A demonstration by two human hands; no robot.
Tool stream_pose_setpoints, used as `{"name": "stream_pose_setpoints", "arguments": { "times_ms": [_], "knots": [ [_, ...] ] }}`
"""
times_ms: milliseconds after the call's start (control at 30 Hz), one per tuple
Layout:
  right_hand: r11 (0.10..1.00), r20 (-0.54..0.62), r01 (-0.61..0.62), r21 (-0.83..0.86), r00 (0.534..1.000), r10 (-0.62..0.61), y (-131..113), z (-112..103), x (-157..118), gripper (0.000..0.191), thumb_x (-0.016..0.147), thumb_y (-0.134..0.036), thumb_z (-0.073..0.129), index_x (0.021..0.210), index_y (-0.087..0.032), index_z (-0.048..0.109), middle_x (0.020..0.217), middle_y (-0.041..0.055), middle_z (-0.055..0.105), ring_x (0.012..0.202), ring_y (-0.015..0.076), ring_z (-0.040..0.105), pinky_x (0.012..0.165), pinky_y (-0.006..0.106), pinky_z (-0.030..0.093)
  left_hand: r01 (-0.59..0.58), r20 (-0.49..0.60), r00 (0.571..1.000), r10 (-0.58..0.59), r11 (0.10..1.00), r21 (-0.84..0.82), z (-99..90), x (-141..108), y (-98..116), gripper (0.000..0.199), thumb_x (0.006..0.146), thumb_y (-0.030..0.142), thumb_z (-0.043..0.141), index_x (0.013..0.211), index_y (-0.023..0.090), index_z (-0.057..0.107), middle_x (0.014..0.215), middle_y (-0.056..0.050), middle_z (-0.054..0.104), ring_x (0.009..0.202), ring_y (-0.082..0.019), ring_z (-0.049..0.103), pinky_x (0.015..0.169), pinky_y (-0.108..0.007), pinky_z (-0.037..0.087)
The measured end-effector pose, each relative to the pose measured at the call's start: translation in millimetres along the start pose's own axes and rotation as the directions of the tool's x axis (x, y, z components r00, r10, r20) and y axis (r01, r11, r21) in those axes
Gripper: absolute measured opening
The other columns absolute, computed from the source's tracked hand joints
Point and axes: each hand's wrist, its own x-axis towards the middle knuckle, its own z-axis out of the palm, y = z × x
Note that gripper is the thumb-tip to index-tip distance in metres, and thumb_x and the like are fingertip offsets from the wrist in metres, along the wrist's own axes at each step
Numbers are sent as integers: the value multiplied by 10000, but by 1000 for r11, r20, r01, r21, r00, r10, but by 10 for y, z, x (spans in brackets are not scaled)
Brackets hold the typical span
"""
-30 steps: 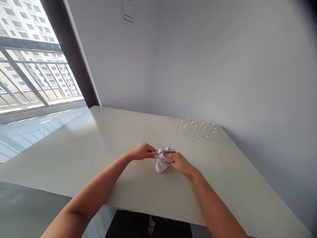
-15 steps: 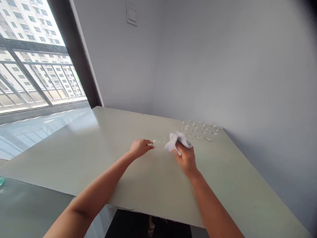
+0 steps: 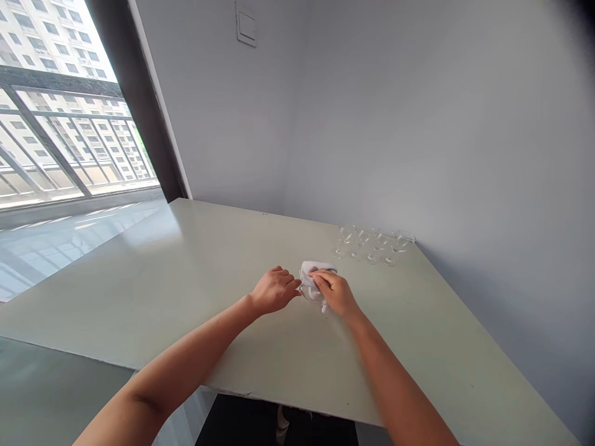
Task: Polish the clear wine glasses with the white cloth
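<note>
Just left of a white cloth, my left hand pinches a clear stemmed glass, which lies sideways above the table. The cloth covers most of the glass's bowl, so only a curved bit of it shows. My right hand grips the cloth and presses it against the glass from the right. Part of the cloth hangs down under my right fingers.
Several clear stemmed glasses stand upright together at the table's far right corner, by the grey wall. The pale table reaches from its front edge back to the wall. A window with railings is at the left.
My right hand has brought the cloth left onto the glass, which was uncovered before. My left hand has shifted slightly right and nearer to me with the glass.
</note>
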Motion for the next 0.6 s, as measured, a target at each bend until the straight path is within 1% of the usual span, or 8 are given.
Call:
{"name": "stream_pose_setpoints", "arguments": {
  "times_ms": [67,167,267,333,400,467,533,600],
  "knots": [
    [958,37,-155,241,988,151,66,-34,24,334,808,-424,453,878,-186,678,895,49,663,846,195,577,739,317,435,2,-28,1000,-2,1000,-19,19,-2,6,306,879,379,355,972,181,569,610,-26,554,611,-144,500,601,-291,308],
    [754,21,-296,586,936,351,181,10,35,324,745,-442,535,821,-161,678,802,46,659,750,175,571,651,276,438,26,-56,998,-29,998,-58,70,0,31,331,864,404,390,1086,201,529,624,-15,570,603,-146,512,595,-283,315],
    [525,-74,-281,804,828,556,229,153,13,249,697,-422,586,749,-188,653,727,10,636,687,151,561,582,246,435,150,-64,985,-159,980,-133,133,18,67,320,864,388,399,1091,204,529,636,-14,584,595,-142,524,598,-274,334],
    [420,-77,-245,874,783,618,192,274,-25,248,716,-441,561,778,-214,639,769,1,632,730,150,569,613,253,453,270,-76,954,-289,943,-192,169,40,96,316,867,369,399,1096,192,526,651,-17,592,600,-139,532,613,-269,355],
    [373,-55,-204,905,814,578,108,395,-80,289,755,-473,513,867,-233,628,891,13,630,846,161,569,695,276,466,357,-99,917,-387,904,-236,193,65,132,317,870,343,394,1110,176,518,687,-27,599,620,-144,539,641,-274,381],
    [382,-38,-164,910,883,469,10,507,-142,331,786,-491,475,965,-244,604,1014,28,608,951,174,546,764,299,458,391,-121,895,-430,885,-254,199,84,181,326,875,297,371,1144,161,494,747,-47,594,655,-157,540,656,-286,402],
    [412,-15,-143,900,934,357,-64,603,-198,348,802,-482,469,1055,-263,564,1104,29,577,1022,182,517,813,317,441,380,-136,894,-426,884,-271,189,95,249,353,864,234,362,1195,149,450,831,-75,574,726,-173,540,677,-296,420],
    [435,0,-137,890,954,300,-92,675,-238,363,806,-467,481,1117,-285,525,1163,20,548,1076,180,487,856,326,419,348,-169,899,-405,893,-285,164,100,337,415,829,186,392,1241,149,401,969,-114,540,850,-197,529,742,-321,430]
  ]
}}
